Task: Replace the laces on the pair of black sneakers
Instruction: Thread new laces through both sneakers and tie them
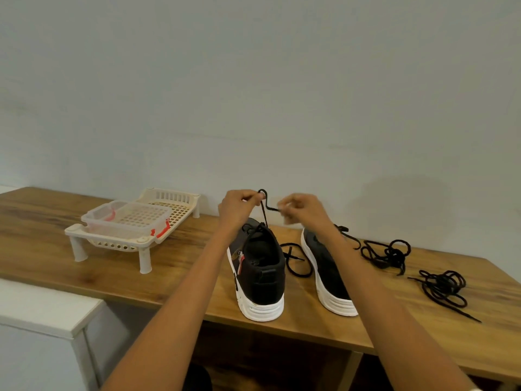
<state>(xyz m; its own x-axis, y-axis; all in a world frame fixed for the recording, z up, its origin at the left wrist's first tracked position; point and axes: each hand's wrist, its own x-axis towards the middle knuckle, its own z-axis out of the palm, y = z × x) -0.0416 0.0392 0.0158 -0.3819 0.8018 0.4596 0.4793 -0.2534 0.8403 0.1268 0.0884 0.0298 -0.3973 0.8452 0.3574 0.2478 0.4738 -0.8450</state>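
At frame centre we raised our left hand (238, 203) and right hand (298, 207), fingers clamped on the lace (263, 214), keeping it taut above the left sneaker (260, 273) for threading.

The lace (264, 213) pinched between the fingers (255, 196) is black woven cord with a matt finish. The sneakers (260, 266) below the fingers have matt black knit cloth uppers and smooth white ribbed rubber-like soles. The table (56, 221) is wood-grain with a low satin sheen; the rack (169, 198) left of the fingers is smooth cream plastic, perforated, carrying a translucent plastic box (127, 218).
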